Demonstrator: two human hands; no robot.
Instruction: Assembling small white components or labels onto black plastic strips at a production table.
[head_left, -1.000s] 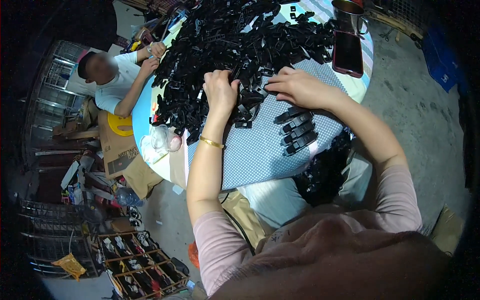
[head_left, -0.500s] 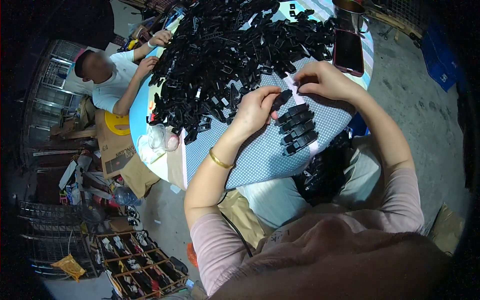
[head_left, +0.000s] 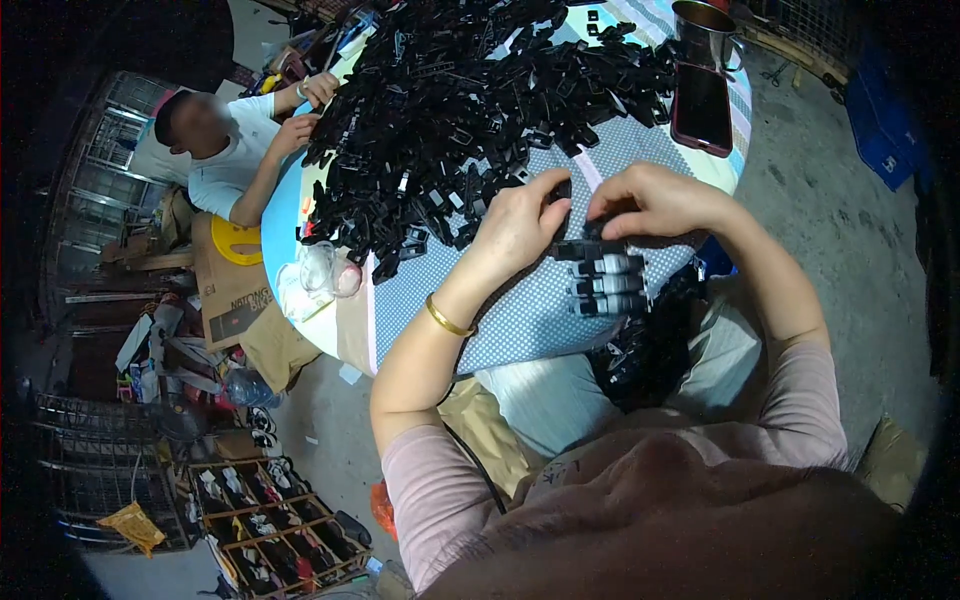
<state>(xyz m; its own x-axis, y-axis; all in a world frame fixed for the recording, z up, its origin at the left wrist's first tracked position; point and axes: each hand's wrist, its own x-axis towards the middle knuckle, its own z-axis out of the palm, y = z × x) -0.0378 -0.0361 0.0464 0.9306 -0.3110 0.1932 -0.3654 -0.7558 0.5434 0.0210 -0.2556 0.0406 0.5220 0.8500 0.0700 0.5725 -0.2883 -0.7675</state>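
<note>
My left hand [head_left: 520, 225] and my right hand [head_left: 650, 200] meet over a round table [head_left: 500, 330] with a dotted blue cloth. Together they pinch a small black plastic part [head_left: 562, 190] between the fingertips. Just below my hands lies a short row of assembled black parts [head_left: 605, 275], stacked side by side. A large heap of loose black plastic parts [head_left: 450, 110] covers the far half of the table, close beyond my left hand.
Another person in a white shirt [head_left: 225, 150] sits at the table's far left, hands at the heap. A dark red phone [head_left: 702, 108] and a metal cup [head_left: 705, 30] lie at the far right. A clear bag [head_left: 320, 272] rests near the left edge. A bag of black parts [head_left: 650, 345] sits in my lap.
My left hand left the heap and came right with a black part. My right hand met it above the row of assembled parts.
</note>
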